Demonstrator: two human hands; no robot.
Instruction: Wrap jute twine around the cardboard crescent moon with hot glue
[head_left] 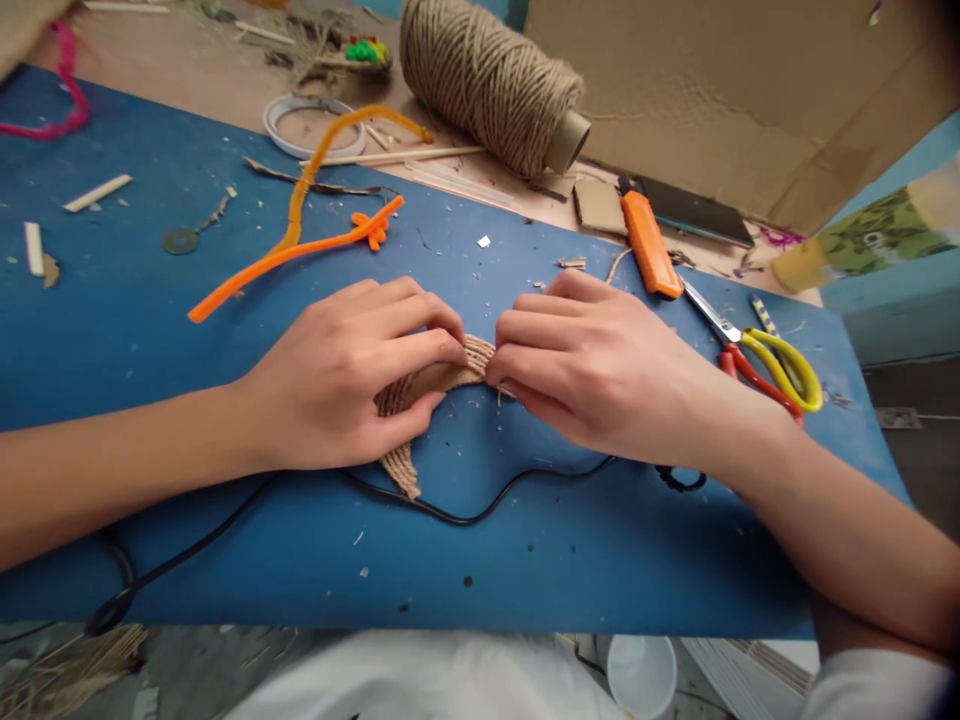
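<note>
A curved piece covered in rows of jute twine [400, 468] lies on the blue tabletop, arching between both hands. My left hand [352, 370] grips its left part, thumb on the inner side and fingers over the outer edge. My right hand [577, 360] pinches the piece's right end, with fingertips pressed together; that end is hidden beneath them. Behind my left hand lie a bright orange pipe cleaner [292, 258] and a darker yellow-orange one [306, 185]. Beyond my right hand rest an orange utility knife [651, 245] and scissors [757, 355] with red and yellow handles.
A large spool of jute twine [487, 85] lies at the back beside a cardboard panel [720, 90]. A white tape ring [289, 140] and thin sticks are behind. A black cable [465, 520] crosses the blue table [540, 590] in front. A cup [870, 240] stands at right.
</note>
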